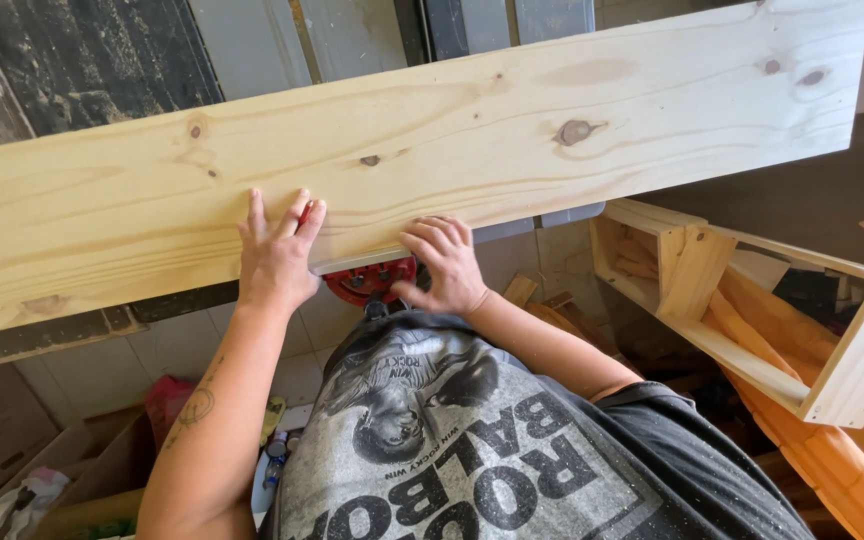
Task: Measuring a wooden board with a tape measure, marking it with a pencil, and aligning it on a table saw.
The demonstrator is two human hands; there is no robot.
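Note:
A long pale pine board point(472, 130) with dark knots lies slantwise across a dark work surface, running from lower left to upper right. My left hand point(277, 258) rests flat on the board's near edge with its fingers spread. My right hand point(444, 265) is curled at the same edge, fingertips on the wood, thumb beside a red round knob point(370, 280) that sits under the board. A thin metal strip point(357, 260) shows along the edge between my hands.
An open wooden box frame point(712, 300) stands at the right with wood offcuts inside and below it. Orange plastic shapes point(832, 460) lie at the lower right. Cardboard boxes point(82, 460) and small items sit on the tiled floor at the lower left.

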